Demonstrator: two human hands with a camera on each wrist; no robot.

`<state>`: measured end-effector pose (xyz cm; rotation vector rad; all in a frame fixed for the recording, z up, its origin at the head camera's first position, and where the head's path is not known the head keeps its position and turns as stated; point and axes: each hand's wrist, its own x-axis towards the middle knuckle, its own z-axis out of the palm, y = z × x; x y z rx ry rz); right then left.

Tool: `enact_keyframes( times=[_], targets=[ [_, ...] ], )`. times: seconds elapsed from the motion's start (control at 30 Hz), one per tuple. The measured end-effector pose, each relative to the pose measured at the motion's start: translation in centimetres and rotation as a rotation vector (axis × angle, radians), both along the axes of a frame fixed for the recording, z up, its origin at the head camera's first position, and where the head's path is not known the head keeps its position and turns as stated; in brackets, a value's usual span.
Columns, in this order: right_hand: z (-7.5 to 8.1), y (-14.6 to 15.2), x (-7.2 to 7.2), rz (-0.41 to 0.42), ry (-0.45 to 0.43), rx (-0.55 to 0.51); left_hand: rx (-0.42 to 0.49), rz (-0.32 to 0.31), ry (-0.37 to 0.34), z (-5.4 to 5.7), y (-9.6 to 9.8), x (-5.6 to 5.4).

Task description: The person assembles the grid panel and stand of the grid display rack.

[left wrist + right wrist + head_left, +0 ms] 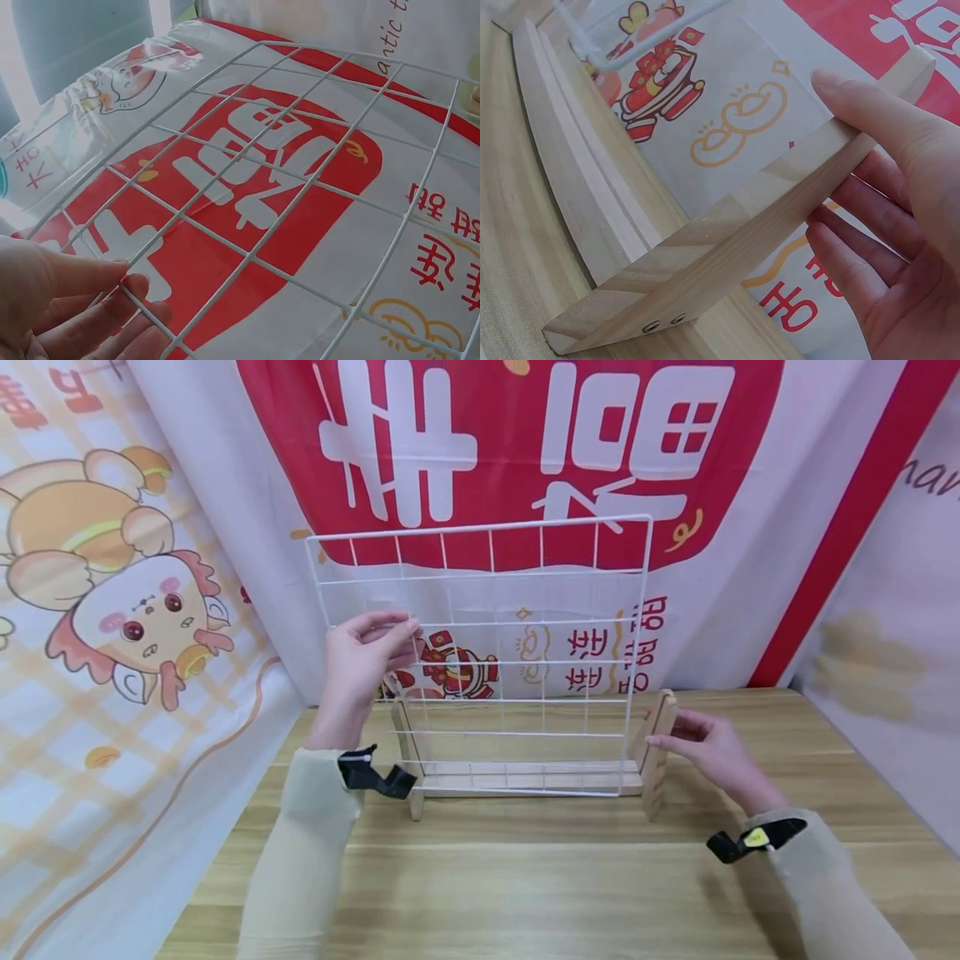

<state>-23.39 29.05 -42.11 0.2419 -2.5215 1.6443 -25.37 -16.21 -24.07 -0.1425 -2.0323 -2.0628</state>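
Observation:
A white wire grid panel (480, 527) stands nearly upright between the two side posts of a pale wooden stand (656, 768). My left hand (360, 672) pinches a wire on the panel's left part between thumb and fingers, and the left wrist view shows the fingertips around the grid wire (249, 257). At the stand's right post, my right hand (708, 747) grips the upper part. In the right wrist view the thumb lies on the edge of the post (727, 217), the fingers along its outer side. Whether the panel's lower edge touches the crossbar I cannot tell.
The stand rests on a wood-grain table (510, 893). Behind it hangs a white cloth with a large red printed patch (502, 452). A cartoon-printed cloth (97, 735) covers the left side, and another pale cloth (885, 635) hangs on the right.

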Motion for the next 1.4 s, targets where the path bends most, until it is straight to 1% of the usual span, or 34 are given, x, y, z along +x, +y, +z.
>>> enact_keyframes(
  times=[0.2, 0.33, 0.4, 0.5, 0.57, 0.7, 0.83, 0.9, 1.0, 1.1, 1.23, 1.4],
  targets=[
    [0.2, -0.1, 0.2, 0.011, -0.011, 0.002, -0.05, 0.02, -0.025, 2.7, 0.8, -1.2],
    [0.2, -0.1, 0.2, 0.013, -0.021, 0.005, -0.071, 0.032, -0.042, 4.6, 1.3, -1.6],
    [0.2, 0.0, 0.2, 0.007, -0.018, 0.01, -0.07, 0.03, -0.046, 5.5, 1.6, -1.8],
    [0.3, 0.1, 0.2, -0.002, -0.008, 0.02, -0.046, 0.013, -0.057, 6.9, 2.1, -2.2],
    [0.5, 0.2, 0.3, -0.001, -0.003, 0.029, -0.033, 0.002, -0.067, 7.6, 2.4, -2.6],
    [0.3, 0.1, 0.3, 0.017, 0.003, 0.023, -0.02, -0.013, -0.099, 8.6, 2.7, -3.2],
    [0.0, -0.1, 0.4, 0.023, 0.017, 0.002, -0.015, -0.028, -0.111, 9.5, 3.1, -4.0],
    [0.1, -0.1, 0.4, 0.01, 0.01, 0.013, -0.005, -0.028, -0.118, 10.1, 3.4, -4.3],
    [0.2, -0.1, 0.5, -0.009, -0.007, 0.031, -0.015, -0.021, -0.126, 10.7, 4.0, -4.8],
    [0.2, -0.1, 0.5, -0.007, -0.013, 0.038, -0.02, -0.016, -0.131, 11.4, 4.6, -5.1],
    [0.1, -0.1, 0.4, 0.007, -0.01, 0.029, -0.018, -0.026, -0.126, 12.1, 5.6, -5.3],
    [0.0, 0.0, 0.5, 0.004, -0.008, 0.031, -0.005, -0.039, -0.12, 12.7, 6.6, -5.4]
  ],
)
